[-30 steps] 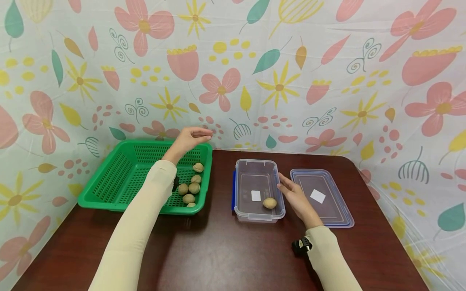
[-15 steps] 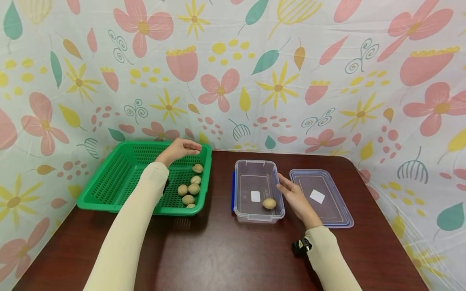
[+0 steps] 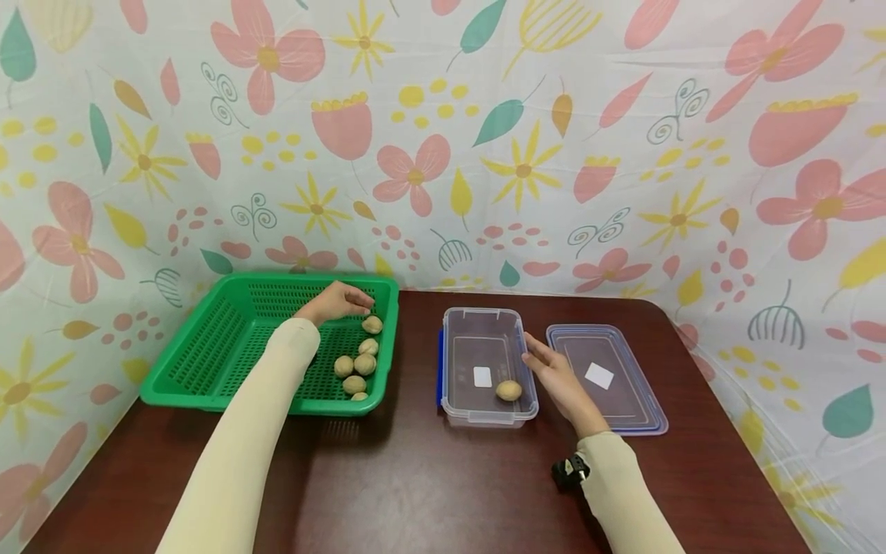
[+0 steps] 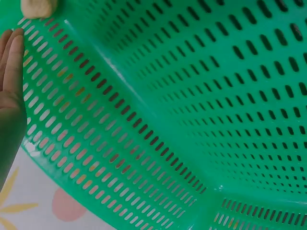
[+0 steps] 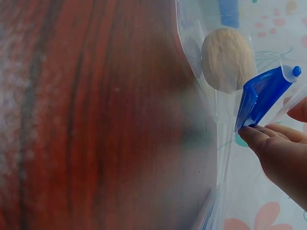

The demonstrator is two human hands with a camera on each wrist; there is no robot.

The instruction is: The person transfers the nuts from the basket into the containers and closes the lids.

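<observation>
My left hand (image 3: 337, 302) reaches into the right part of a green plastic basket (image 3: 187, 402), fingertips right at the rearmost of several walnuts (image 3: 344, 366). In the left wrist view its fingers (image 4: 14, 57) look fairly straight, just below a walnut (image 4: 39, 7). The right hand (image 3: 564, 385) rests against the right side of a clear plastic box (image 3: 477, 419), fingers extended. Inside that box lies one walnut (image 3: 508, 391). Seen from the right wrist, fingertips (image 5: 249, 134) touch the lower end of a blue latch (image 5: 264, 93) hanging on the box, the thumb apart from them.
A clear lid (image 3: 640, 392) with a white label lies flat to the right of the box. Another blue latch (image 3: 439, 369) sticks out on the box's left side. Behind the dark wooden table (image 3: 408, 477) hangs a flower-patterned cloth (image 3: 443, 154).
My left hand has come down from above the basket's back rim to the rearmost walnut. The right hand stays at the box. The whole head view has shifted slightly.
</observation>
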